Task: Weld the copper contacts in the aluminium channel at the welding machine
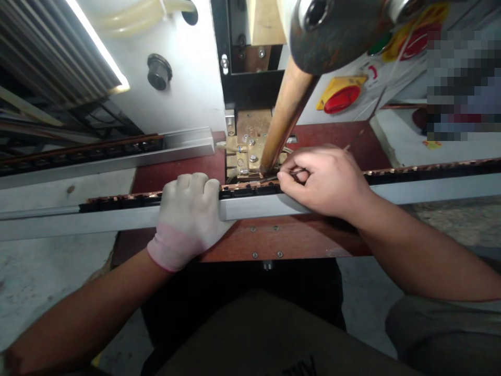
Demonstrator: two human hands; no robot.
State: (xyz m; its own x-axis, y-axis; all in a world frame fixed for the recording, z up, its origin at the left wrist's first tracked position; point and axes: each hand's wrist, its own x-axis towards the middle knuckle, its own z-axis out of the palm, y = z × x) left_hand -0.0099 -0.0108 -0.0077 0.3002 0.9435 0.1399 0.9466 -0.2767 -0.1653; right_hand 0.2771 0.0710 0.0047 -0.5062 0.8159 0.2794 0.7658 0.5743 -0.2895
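Pinches a thin dark rod (273,178) between thumb and fingers of the bare right hand (329,180), closed snugly with hardly any gap. Points the rod leftward from that grip, toward the foot of a copper-coloured column (287,115) coming down from above. Touching the column or just short of it: cannot tell.

Lays the left hand (190,214), in a white glove with a pink cuff, over a long silvery rail (258,210), well to the left of the right-hand grip. Clasps the rail there, fingers bent over the far edge, thumb on the near side, fingertips out of sight.

Along the top of the rail, between both grips, a row of black blocks (250,193); farther right, past the bare hand, copper-coloured strips (395,171). Just beyond the rail, ahead of the space between the hands, a brass-coloured block (254,125) with screws. Under the rail, nearer the body than either grip, a red-brown board (309,237).

Beyond the right grip, a red switch (342,99) on a yellow plate (324,95). Beyond the gloved grip and to its left, a pale metal channel (188,142); farther beyond, a black knob (158,73) on a white panel (191,83).
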